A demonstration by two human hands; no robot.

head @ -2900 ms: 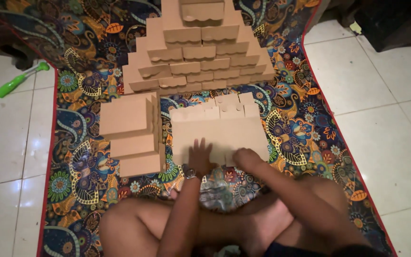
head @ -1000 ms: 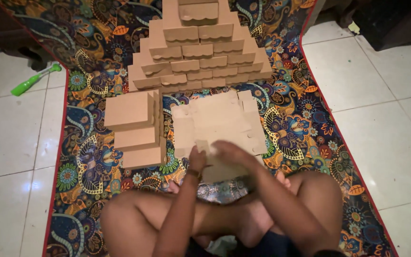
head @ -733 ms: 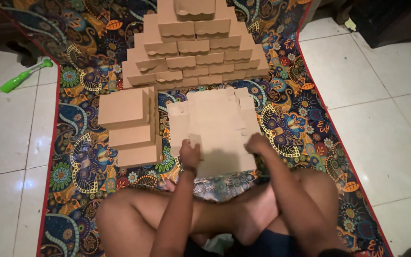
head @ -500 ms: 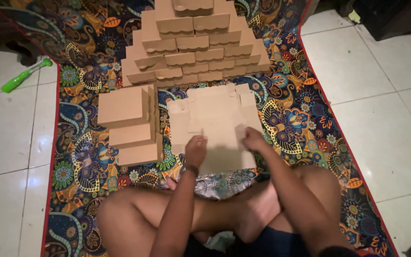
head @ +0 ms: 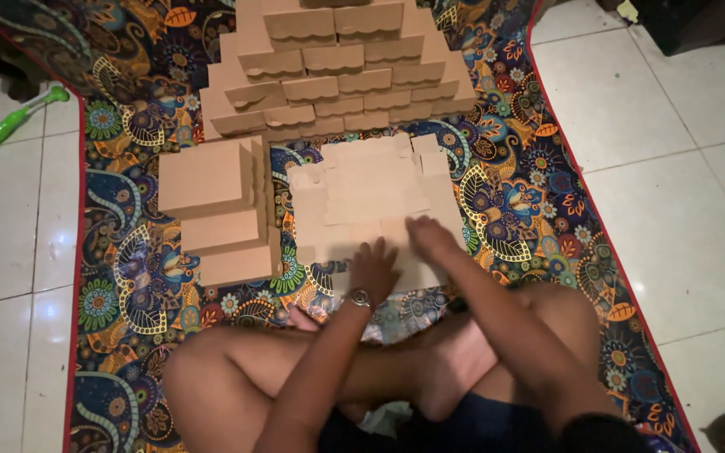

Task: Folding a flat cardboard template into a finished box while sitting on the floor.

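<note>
We press both hands flat and open on the cardboard sheet (head: pixel 371 201) lying on the mat (head: pixel 530 168): left hand (head: pixel 372 268) and right hand (head: pixel 431 239) hold nothing. Folded boxes (head: pixel 216 210) sit stacked just beside it.

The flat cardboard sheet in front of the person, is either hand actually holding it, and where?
Neither hand grips it. The left hand and right hand lie palm-down on the near edge of the flat cardboard sheet, pressing it onto the patterned mat.
</note>
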